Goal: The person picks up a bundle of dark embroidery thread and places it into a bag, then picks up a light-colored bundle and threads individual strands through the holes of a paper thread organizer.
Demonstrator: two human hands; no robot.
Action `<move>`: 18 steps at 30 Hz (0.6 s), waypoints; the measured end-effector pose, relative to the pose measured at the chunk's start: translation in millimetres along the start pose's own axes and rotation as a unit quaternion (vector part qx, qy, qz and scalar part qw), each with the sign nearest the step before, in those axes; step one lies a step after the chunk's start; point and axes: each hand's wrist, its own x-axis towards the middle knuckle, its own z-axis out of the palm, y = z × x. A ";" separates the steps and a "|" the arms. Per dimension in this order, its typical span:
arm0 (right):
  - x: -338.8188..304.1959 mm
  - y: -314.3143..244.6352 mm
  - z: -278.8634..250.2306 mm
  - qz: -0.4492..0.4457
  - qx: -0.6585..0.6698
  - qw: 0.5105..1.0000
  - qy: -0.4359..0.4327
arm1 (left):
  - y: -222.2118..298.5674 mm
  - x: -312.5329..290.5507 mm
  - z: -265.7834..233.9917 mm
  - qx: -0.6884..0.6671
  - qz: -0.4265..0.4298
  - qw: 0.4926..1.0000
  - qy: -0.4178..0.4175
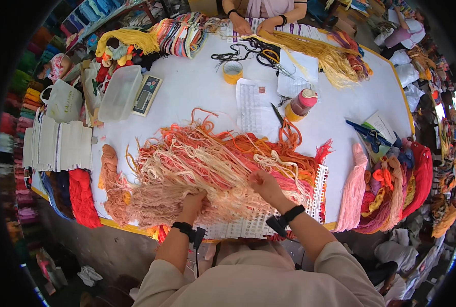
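A large heap of loose thread [192,153] in pink, coral, cream and orange lies on the table before me. My left hand [194,204] is closed in the beige thread [154,204] at the near side of the heap, its fingertips partly hidden by strands. Over the cream and pink strands farther right is my right hand [267,189], fingers curled together; whatever lies between them is too small to make out. White cards with punched holes [238,227] show under the heap at the table's near edge. Another row of punched holes [318,189] runs along the heap's right end.
Beyond the heap are printed sheets [253,110], orange-handled scissors [290,134], a pink-capped jar [302,104] and a tape roll [233,73]. A plastic box [120,93] and digital scale [146,96] stand left, pink skeins [353,192] right. Across the table, another person's hands [253,24] handle golden thread.
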 end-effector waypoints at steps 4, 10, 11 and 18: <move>41.1 -4.0 -9.5 -0.176 -0.182 0.962 0.103 | 0.6 2.7 0.4 -0.008 -0.009 1.000 -0.005; 79.0 -23.6 -7.6 -0.136 -0.291 0.941 0.111 | -0.3 10.7 -5.8 -0.037 -0.068 0.997 0.009; 83.9 -26.4 -8.2 -0.126 -0.332 0.928 0.110 | -0.3 13.0 -5.4 -0.036 -0.072 0.997 0.009; 122.8 -23.3 0.6 -0.126 -0.385 0.909 0.099 | 7.0 17.7 2.0 -0.040 -0.106 0.993 0.037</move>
